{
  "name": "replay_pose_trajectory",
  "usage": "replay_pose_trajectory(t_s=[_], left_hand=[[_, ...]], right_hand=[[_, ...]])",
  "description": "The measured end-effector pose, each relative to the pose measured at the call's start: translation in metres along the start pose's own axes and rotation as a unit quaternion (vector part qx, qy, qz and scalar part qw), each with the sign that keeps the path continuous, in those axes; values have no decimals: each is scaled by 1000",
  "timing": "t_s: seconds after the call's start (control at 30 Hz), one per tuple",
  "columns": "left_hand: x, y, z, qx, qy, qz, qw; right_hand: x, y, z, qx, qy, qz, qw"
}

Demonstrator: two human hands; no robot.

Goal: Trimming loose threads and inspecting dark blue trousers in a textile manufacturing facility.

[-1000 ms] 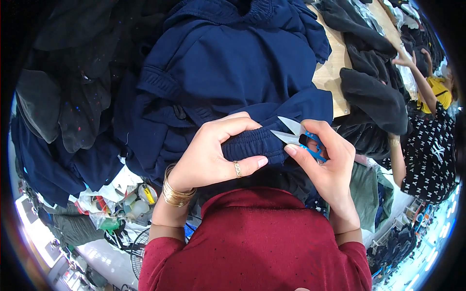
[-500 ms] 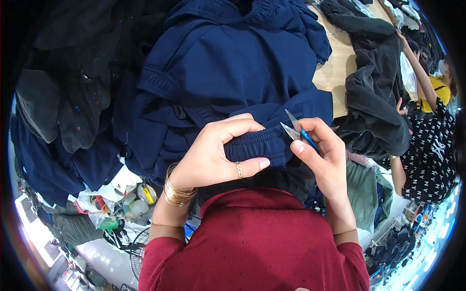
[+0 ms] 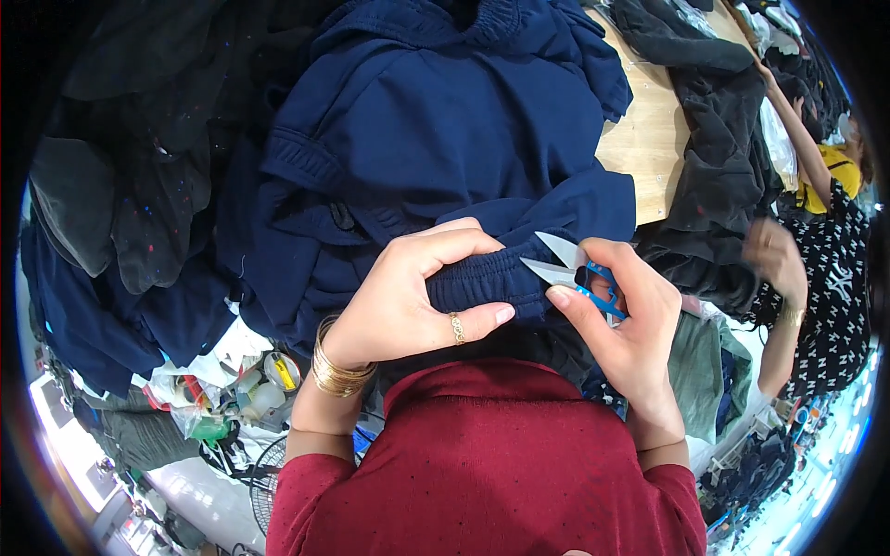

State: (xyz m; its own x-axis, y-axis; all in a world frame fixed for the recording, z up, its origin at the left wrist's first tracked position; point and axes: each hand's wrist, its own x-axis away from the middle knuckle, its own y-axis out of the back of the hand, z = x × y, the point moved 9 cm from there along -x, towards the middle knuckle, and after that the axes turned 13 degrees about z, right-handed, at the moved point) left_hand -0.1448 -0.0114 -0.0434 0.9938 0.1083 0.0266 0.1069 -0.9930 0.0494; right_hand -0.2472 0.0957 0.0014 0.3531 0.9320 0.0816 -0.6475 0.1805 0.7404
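While the left hand (image 3: 399,292) holds it between thumb and index finger, the gathered navy cuff (image 3: 482,278) sits toward the wearer's side, nearer and further left than the bare part of the wooden tabletop (image 3: 654,148), whose near edge is hidden under cloth. Left fingers: closed on the cuff, thumb along its near border, index along the far one. Right hand (image 3: 640,306): thumb and fingers gripping blue-handled snips (image 3: 562,274), blades parted, tips pointing left over the cuff's right end.

Dark stitching on dark cloth; cannot make out whether a thread lies between the blades.

Method (judgement): the step looks like trimming at the cuff's end. Best done with the gathers held flat and lightly taut, so any loose end stands clear of the fabric. Use the blade tips only, laid along the seam rather than dug into it; a short squeeze should suffice. Main risks: nipping a fold or the elastic stitching, and the left thumb, which lies near the tips.

Surroundings: more navy garments (image 3: 464,120) heaped beyond the cuff; dark garments (image 3: 718,176) right of the bare wood; a co-worker's hand (image 3: 777,259), blurred, past these.
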Motion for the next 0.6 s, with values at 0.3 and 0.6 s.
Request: replay_pose_trajectory(t_s=[0.3,0.6], left_hand=[[0,-2,-2,-4,0,6,1000],[0,0,-5,-41,-8,-6,999]], right_hand=[[1,2,3,12,4,-7,1000],[0,3,7,43,26,-30,998]])
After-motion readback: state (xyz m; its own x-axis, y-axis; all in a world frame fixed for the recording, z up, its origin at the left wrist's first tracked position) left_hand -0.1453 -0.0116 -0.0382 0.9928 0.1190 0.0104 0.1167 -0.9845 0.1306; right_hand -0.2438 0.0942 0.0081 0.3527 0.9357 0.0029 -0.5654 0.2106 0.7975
